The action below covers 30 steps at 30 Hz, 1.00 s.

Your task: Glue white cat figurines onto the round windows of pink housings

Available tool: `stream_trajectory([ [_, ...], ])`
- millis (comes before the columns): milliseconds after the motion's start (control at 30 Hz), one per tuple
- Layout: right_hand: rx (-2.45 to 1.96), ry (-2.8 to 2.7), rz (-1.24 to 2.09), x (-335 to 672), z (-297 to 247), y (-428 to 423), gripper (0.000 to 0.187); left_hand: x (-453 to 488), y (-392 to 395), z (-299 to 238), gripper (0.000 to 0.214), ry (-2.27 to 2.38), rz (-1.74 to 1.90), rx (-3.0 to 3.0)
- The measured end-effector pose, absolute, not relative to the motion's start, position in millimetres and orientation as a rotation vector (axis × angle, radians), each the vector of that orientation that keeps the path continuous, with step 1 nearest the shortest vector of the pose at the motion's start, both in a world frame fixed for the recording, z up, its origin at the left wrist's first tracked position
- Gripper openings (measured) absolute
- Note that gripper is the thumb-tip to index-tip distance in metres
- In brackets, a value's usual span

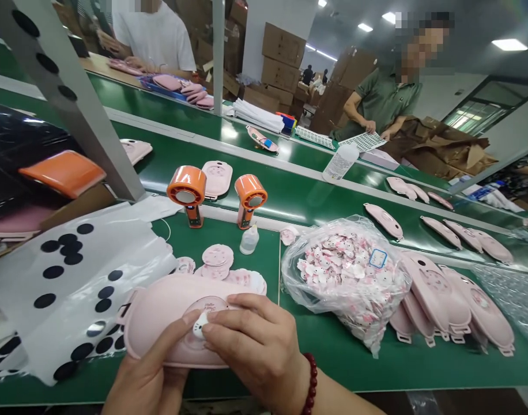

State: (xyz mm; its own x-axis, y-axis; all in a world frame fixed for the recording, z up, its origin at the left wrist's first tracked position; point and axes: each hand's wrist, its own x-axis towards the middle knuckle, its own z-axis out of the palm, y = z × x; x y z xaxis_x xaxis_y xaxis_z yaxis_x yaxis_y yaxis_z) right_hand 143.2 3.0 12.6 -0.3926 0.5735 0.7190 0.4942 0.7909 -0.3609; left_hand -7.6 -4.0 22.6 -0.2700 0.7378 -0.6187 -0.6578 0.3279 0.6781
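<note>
A pink oval plastic shell point(160, 311) with a round printed recess in its middle is held low over the front of the green bench. My left hand point(151, 369) grips it from below and the left, thumb lying on its face. The fingers of my right hand point(259, 346) pinch a small white cat-face piece point(200, 326) at the recess; whether it touches the surface I cannot tell. Behind the shell lie round pink printed discs point(218, 259). To the right sits a clear plastic bag point(346, 276) full of small white-and-pink pieces.
Two orange handheld fans point(187, 193) and a small clear bottle point(249, 240) stand behind the discs. A sheet with black dots point(91, 288) lies left. More pink shells point(437, 288) are stacked right. A white bottle point(340, 162) stands farther back; two people work across the line.
</note>
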Motion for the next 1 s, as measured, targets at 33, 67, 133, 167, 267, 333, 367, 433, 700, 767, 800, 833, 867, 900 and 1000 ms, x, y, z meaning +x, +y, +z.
stream_trajectory([
  [33,-0.824,-2.040,0.117,141.5,14.3,2.4,0.017,-7.0,-4.1,22.8,0.057,1.270,1.330,0.091],
  [67,-0.849,-2.025,0.117,139.8,15.9,2.0,0.016,-6.4,-4.0,23.1,0.062,1.274,1.318,0.096],
  [133,-0.865,-2.022,0.098,136.9,18.6,2.0,0.016,-5.7,-3.9,23.3,0.065,1.280,1.315,0.109],
  [167,-0.865,-2.033,0.086,135.9,19.4,2.2,0.016,-5.6,-3.9,23.1,0.064,1.281,1.335,0.121],
  [267,-0.860,-2.079,0.070,135.6,19.6,2.7,0.016,-6.4,-4.7,21.2,0.059,1.290,1.397,0.168],
  [333,-0.857,-2.145,0.068,137.1,18.1,2.5,0.019,-7.5,-5.5,19.1,0.058,1.282,1.398,0.197],
  [367,-0.850,-2.183,0.073,138.4,17.2,2.5,0.020,-8.1,-5.8,18.2,0.058,1.278,1.392,0.206],
  [433,-0.849,-2.238,0.120,141.7,15.8,2.8,0.020,-9.1,-6.4,17.5,0.062,1.273,1.373,0.217],
  [700,-1.240,-1.627,0.923,147.9,16.4,13.3,0.039,-5.7,-5.3,26.3,0.075,1.303,1.312,0.221],
  [767,-1.251,-1.547,1.071,146.1,15.5,13.7,0.036,-4.4,-5.8,26.1,0.079,1.303,1.298,0.220],
  [800,-1.261,-1.530,1.085,145.4,15.0,13.2,0.034,-4.0,-6.5,25.6,0.080,1.303,1.289,0.225],
  [833,-1.279,-1.526,1.078,144.9,14.4,12.1,0.034,-3.9,-7.2,24.9,0.080,1.306,1.288,0.233],
  [867,-1.296,-1.533,1.064,144.7,13.9,10.6,0.035,-4.0,-8.1,24.2,0.079,1.314,1.292,0.236],
  [900,-1.306,-1.550,1.043,144.9,13.7,8.8,0.035,-4.3,-8.9,23.6,0.078,1.327,1.295,0.233],
  [1000,-1.275,-1.642,0.803,145.9,15.0,2.7,0.044,-5.0,-10.4,23.0,0.074,1.361,1.294,0.188],
])
